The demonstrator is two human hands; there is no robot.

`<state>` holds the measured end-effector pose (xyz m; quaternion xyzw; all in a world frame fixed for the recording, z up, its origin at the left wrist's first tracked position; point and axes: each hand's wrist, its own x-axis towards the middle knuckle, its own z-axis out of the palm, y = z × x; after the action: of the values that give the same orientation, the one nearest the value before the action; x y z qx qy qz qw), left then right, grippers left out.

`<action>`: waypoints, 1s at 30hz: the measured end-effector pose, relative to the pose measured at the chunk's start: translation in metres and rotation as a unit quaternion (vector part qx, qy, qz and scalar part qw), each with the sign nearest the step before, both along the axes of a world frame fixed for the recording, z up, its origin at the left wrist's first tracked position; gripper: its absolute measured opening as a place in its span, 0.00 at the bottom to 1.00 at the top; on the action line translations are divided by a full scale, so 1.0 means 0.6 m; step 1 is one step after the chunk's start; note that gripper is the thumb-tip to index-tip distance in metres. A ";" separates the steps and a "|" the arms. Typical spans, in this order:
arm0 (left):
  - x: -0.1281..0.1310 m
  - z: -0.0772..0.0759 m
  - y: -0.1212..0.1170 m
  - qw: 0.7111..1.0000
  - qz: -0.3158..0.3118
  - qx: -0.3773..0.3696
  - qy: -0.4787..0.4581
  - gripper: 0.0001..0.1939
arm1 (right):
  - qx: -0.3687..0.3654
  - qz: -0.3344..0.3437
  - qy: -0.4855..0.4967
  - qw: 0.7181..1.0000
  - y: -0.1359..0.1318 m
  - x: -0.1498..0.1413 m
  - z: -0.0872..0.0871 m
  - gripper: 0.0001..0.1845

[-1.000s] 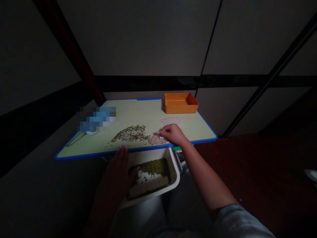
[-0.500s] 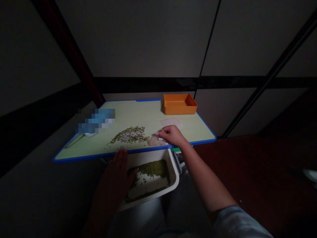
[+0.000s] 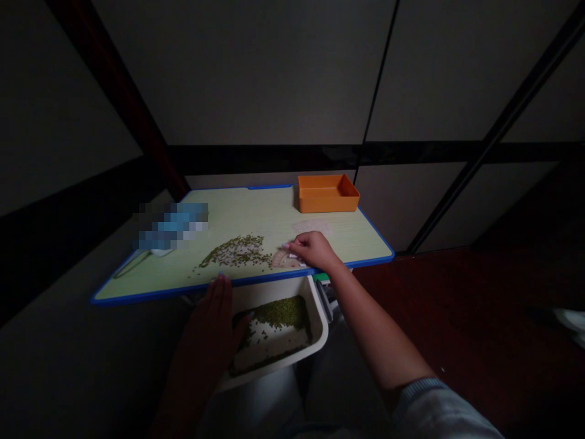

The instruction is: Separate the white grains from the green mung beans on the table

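Note:
My right hand [image 3: 314,249] is closed in a pinch just above the near edge of the table, by a printed fan-shaped pattern [image 3: 281,258]. A few small white bits lie under it; what the fingertips hold is too small to make out. To its left, small green grains [image 3: 237,250] are spread on the tabletop [image 3: 237,210]. My left hand [image 3: 212,320] lies over the left side of a white bin [image 3: 320,329], fingers stretched toward the table's edge and thumb apart over the inside. More green grains [image 3: 283,311] are heaped in this bin, below the table edge.
At the back right of the table stands an orange open box [image 3: 326,200]. A blurred-out blue item [image 3: 176,225] sits at the left end, with a thin cord [image 3: 132,263] beside it. Dark panelled walls [image 3: 256,73] rise behind the table.
The whole view has shifted slightly, so the table and box appear a little further left. Both hands keep nearly the same place and pose.

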<state>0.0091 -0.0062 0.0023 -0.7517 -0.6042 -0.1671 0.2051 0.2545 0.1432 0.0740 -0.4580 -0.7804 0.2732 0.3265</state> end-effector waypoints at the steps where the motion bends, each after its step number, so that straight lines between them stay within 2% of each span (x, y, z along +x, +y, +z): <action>1: 0.000 0.000 0.000 1.000 0.000 -0.002 0.000 0.42 | -0.002 -0.002 0.000 1.000 0.000 0.000 0.000 0.21; 16: -0.001 -0.002 0.001 1.000 0.003 -0.006 -0.002 0.42 | -0.008 0.021 0.003 1.000 0.002 0.000 -0.002 0.21; 23: 0.001 0.001 0.003 1.000 0.007 0.010 0.008 0.42 | -0.007 0.018 0.005 1.000 0.004 -0.001 -0.005 0.21; 30: -0.005 -0.009 0.008 0.999 -0.003 0.041 0.020 0.43 | 0.009 0.017 0.009 1.000 0.006 -0.001 -0.008 0.21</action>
<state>0.0063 -0.0013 -0.0032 -0.7479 -0.5900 -0.1770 0.2472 0.2539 0.1466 0.0691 -0.4392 -0.7877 0.2757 0.3326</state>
